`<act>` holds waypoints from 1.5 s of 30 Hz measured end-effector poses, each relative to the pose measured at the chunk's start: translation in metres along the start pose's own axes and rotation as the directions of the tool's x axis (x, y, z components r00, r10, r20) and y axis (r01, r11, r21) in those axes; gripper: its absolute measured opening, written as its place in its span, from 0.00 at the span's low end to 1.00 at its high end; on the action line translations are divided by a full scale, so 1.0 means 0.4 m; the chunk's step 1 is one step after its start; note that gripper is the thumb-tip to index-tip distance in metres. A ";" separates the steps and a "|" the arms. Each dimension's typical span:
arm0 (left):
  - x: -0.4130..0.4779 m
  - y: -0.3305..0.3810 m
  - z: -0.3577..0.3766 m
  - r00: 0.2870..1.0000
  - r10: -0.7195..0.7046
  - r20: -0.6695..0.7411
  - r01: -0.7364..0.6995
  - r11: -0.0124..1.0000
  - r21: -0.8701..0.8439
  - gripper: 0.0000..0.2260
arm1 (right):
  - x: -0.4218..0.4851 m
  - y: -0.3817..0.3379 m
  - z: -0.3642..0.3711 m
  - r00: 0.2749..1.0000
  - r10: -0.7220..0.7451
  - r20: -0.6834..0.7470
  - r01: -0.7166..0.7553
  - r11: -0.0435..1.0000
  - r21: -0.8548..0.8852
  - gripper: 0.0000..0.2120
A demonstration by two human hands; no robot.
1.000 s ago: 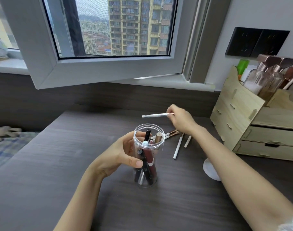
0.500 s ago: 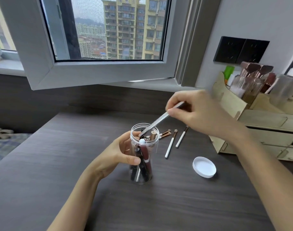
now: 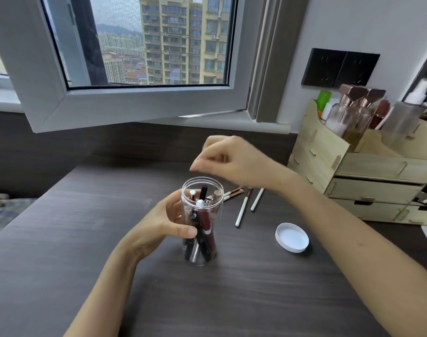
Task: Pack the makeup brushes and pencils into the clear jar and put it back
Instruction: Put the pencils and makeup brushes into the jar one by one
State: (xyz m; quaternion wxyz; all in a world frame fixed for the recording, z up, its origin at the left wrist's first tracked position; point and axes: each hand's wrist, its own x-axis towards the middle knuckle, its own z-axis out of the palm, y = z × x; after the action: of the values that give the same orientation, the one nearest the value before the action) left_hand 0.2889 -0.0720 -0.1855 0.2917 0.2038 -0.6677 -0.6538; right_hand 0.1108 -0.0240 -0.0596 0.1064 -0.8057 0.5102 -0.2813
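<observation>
A clear jar point(image 3: 216, 188) stands upright on the dark desk point(image 3: 231, 300), holding several pencils and brushes, among them a dark red pencil point(image 3: 206, 226). My left hand point(image 3: 159, 224) grips the jar's left side. My right hand point(image 3: 234, 161) hovers just above and behind the jar's mouth, blurred, fingers curled and loosely apart, with nothing in it. Two white-handled brushes point(image 3: 242, 210) lie on the desk right of the jar, and more brush ends point(image 3: 233, 192) show behind it.
The jar's white lid point(image 3: 292, 237) lies on the desk to the right. A wooden drawer organiser point(image 3: 368, 188) with bottles point(image 3: 348, 113) on top stands at the far right. An open window sash point(image 3: 134, 103) hangs over the desk's back.
My right hand carried a white pencil from the desk to the jar, dropped it in and now hovers empty above the mouth. My left hand kept hold of the jar.
</observation>
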 end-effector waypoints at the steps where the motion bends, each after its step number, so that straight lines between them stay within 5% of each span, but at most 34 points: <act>1: -0.001 -0.001 -0.004 1.000 -0.004 -0.014 0.004 1.000 0.001 0.38 | -0.002 0.024 -0.015 0.997 0.051 -0.065 -0.043 0.992 0.120 0.08; 4: -0.004 -0.002 -0.014 0.998 -0.017 -0.060 0.017 1.000 -0.006 0.45 | -0.002 0.146 -0.017 0.943 0.264 -0.202 -0.258 0.965 0.055 0.09; 8: -0.005 0.000 -0.020 0.995 -0.008 -0.095 0.009 1.000 0.003 0.45 | -0.035 0.313 0.062 0.890 0.454 -0.040 -0.428 0.802 -0.416 0.09; 13: -0.005 0.004 -0.016 0.997 0.003 -0.079 -0.003 1.000 -0.006 0.41 | -0.080 0.369 0.131 0.920 0.390 0.034 -0.303 0.765 -0.568 0.12; 16: -0.002 0.001 -0.017 0.996 0.002 -0.085 -0.002 1.000 0.000 0.39 | -0.093 0.377 0.134 0.926 0.356 0.129 -0.151 0.661 -0.735 0.15; 19: 0.002 -0.002 -0.013 0.997 0.002 -0.079 -0.002 1.000 -0.003 0.36 | -0.103 0.364 0.143 0.959 0.167 0.228 0.122 0.482 -0.868 0.04; 21: 0.005 0.000 -0.010 0.997 0.002 -0.073 -0.002 1.000 -0.007 0.35 | -0.103 0.376 0.147 0.943 0.121 0.309 0.252 0.343 -0.905 0.11; 25: 0.005 0.003 -0.010 0.997 -0.016 -0.077 0.017 1.000 0.009 0.41 | -0.106 0.387 0.142 0.921 0.005 0.389 0.373 0.267 -0.888 0.08; 29: 0.003 0.003 -0.006 0.996 -0.011 -0.088 0.011 1.000 0.007 0.37 | -0.104 0.395 0.131 0.968 -0.113 0.224 0.251 0.393 -0.885 0.08; 32: 0.003 0.001 -0.006 0.996 -0.008 -0.092 0.009 1.000 0.007 0.37 | -0.108 0.361 0.081 0.981 -0.128 -0.147 -0.046 0.582 -0.812 0.07; 34: 0.005 0.000 -0.006 0.996 -0.005 -0.086 0.005 1.000 0.003 0.37 | -0.126 0.313 0.035 0.913 0.006 -0.408 -0.256 0.786 -0.563 0.02; 36: 0.008 -0.001 -0.002 0.997 0.000 -0.076 0.000 1.000 -0.004 0.36 | -0.146 0.230 -0.029 0.889 0.179 -0.423 -0.273 0.946 -0.174 0.07; 38: 0.009 -0.001 0.005 0.998 0.005 -0.064 -0.006 1.000 -0.013 0.36 | -0.159 0.135 -0.091 0.905 0.204 -0.373 -0.192 0.979 0.068 0.07; 41: 0.010 -0.002 0.015 0.998 0.010 -0.062 -0.012 0.999 -0.030 0.36 | -0.150 0.030 -0.138 0.967 0.060 -0.248 -0.099 0.984 -0.146 0.08; 45: 0.009 -0.002 0.024 0.999 0.017 -0.040 -0.018 0.999 -0.036 0.31 | -0.096 -0.038 -0.090 0.978 -0.194 -0.079 0.118 0.820 -0.561 0.12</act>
State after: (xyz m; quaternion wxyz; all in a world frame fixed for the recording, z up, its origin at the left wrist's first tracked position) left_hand 0.2799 -0.0672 -0.1858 0.3141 0.2055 -0.6516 -0.6592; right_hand 0.0899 0.0211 -0.0363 -0.1884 -0.8206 0.5079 -0.1823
